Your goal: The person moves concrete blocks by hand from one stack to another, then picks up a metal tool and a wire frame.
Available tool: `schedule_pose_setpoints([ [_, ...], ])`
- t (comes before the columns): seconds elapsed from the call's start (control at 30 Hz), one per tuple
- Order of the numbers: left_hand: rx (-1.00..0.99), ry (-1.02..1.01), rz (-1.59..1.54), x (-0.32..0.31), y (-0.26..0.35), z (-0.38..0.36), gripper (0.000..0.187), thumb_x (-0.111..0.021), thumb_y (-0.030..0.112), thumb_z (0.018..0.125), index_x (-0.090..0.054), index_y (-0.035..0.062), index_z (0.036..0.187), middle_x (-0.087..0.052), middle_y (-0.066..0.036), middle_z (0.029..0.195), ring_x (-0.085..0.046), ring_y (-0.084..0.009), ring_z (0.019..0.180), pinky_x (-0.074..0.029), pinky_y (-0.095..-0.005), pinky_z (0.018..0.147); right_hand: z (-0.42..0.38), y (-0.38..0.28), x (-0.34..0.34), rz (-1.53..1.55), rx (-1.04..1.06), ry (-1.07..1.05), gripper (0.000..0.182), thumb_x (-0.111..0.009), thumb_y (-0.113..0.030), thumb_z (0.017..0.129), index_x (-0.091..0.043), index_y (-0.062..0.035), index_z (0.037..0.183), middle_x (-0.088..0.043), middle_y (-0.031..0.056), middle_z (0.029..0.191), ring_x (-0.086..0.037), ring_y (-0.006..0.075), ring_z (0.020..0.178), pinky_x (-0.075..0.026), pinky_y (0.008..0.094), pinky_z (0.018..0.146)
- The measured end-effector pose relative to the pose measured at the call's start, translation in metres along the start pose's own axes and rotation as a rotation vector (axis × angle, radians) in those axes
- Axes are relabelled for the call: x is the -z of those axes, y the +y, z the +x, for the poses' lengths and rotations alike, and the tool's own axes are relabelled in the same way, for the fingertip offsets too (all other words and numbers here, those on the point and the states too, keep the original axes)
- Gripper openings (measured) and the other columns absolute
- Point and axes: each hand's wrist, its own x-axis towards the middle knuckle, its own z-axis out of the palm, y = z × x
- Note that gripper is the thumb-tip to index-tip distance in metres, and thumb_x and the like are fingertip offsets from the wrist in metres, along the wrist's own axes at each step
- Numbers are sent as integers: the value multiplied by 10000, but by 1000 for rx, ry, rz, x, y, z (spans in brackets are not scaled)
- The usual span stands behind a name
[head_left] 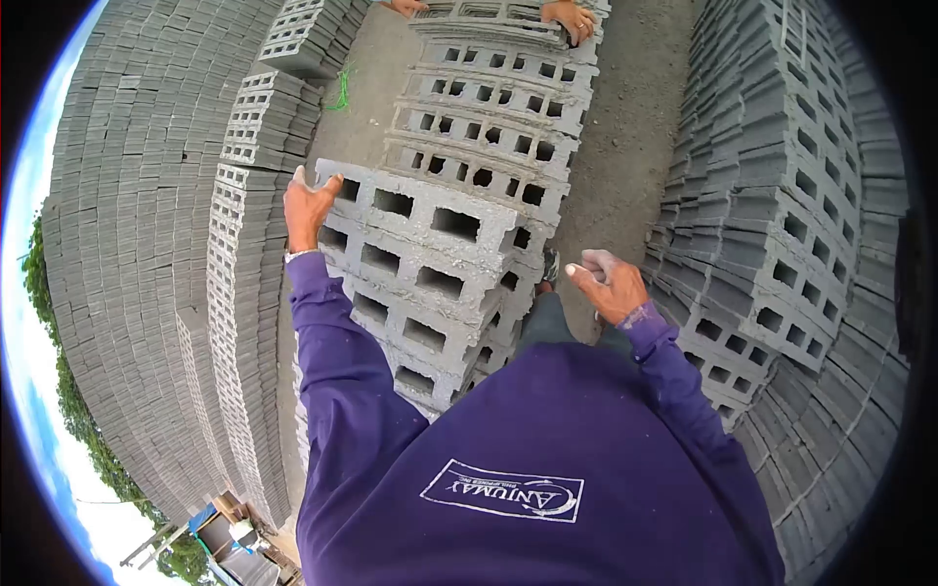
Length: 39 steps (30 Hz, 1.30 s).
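Note:
Directly before me stands a stack of grey hollow concrete blocks (415,220), their holes facing up toward the camera. At the top left corner of the nearest block is my left hand (311,203), fingers spread, with the fingertips at the block's edge. My right hand (611,285) hangs in the air to the right of the stack, its fingers partly curled and apart, with nothing in it. Beyond the near stack, a further row of blocks (479,117) runs away from me.
Another person's hands (572,20) rest on the far end of the row. Tall block stacks (244,195) line the left, and more (782,215) line the right. Bare ground (635,117) shows between rows. A green string (342,90) lies at the left.

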Motion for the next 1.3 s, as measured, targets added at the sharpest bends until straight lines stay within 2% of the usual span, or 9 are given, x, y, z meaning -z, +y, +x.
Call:
schedule_pose_setpoints([
  [0.07,46,-214,17,-19,-40,23,610,-761,413,701,-658,-68,1063,-691,-206,993,-661,-291,888,-498,-353,820,21,-21,-40,-53,50,-72,787,-578,-568,865,-544,145,1197,-625,312,1099,-637,400,1023,-496,439,899],
  [0.13,210,-687,-72,-34,-58,45,555,-766,371,663,-677,-76,980,-696,-201,888,-664,-277,792,-501,-369,748,38,-36,-66,-141,27,-124,888,-533,-647,852,-521,160,1222,-600,350,1115,-611,420,1066,-483,447,922],
  [0.43,179,-565,-145,-46,-70,55,347,-724,190,646,-695,-75,868,-685,-110,772,-613,-198,701,-481,-346,678,45,-49,-106,164,-164,-68,1128,-587,-738,749,-368,206,1325,-488,388,1270,-505,428,1225,-417,405,1026],
  [0.6,19,-429,52,38,24,29,366,-710,228,605,-619,-114,698,-562,-129,562,-495,-172,534,-429,-367,538,33,-56,-85,293,-395,131,1190,-636,-766,682,-374,202,1322,-494,377,1271,-507,412,1229,-420,400,1023],
  [0.67,-32,-387,170,62,59,17,413,-687,276,618,-587,-120,676,-599,-260,617,-585,-313,567,-456,-440,588,22,-59,-73,354,-496,159,928,-739,-633,665,-551,163,1104,-576,340,1162,-562,398,1143,-459,418,944],
  [0.77,-138,-284,231,99,126,-19,447,-696,310,629,-590,-120,690,-609,-289,660,-600,-366,609,-466,-460,622,17,-13,-83,461,-498,355,615,-723,-396,684,-601,119,996,-623,313,1046,-614,408,1001,-488,433,875],
  [0.9,-262,-178,249,104,177,-62,471,-703,306,634,-619,-132,786,-634,-316,752,-630,-446,732,-478,-464,707,-31,34,-57,430,-479,427,552,-726,-386,685,-617,118,882,-644,311,910,-643,417,905,-499,446,799],
  [1.03,-192,-381,55,94,262,-140,419,-704,277,629,-659,-95,816,-665,-279,762,-664,-377,718,-499,-450,710,-113,94,4,421,-515,552,529,-729,-374,678,-629,114,857,-650,307,883,-655,409,877,-504,440,763],
  [1.3,-117,-692,-236,-75,371,-342,435,-702,309,615,-625,-111,696,-652,-253,678,-635,-323,647,-493,-444,684,-261,235,161,48,-773,851,451,-726,-330,667,-656,74,854,-658,296,923,-643,436,912,-504,458,829],
])
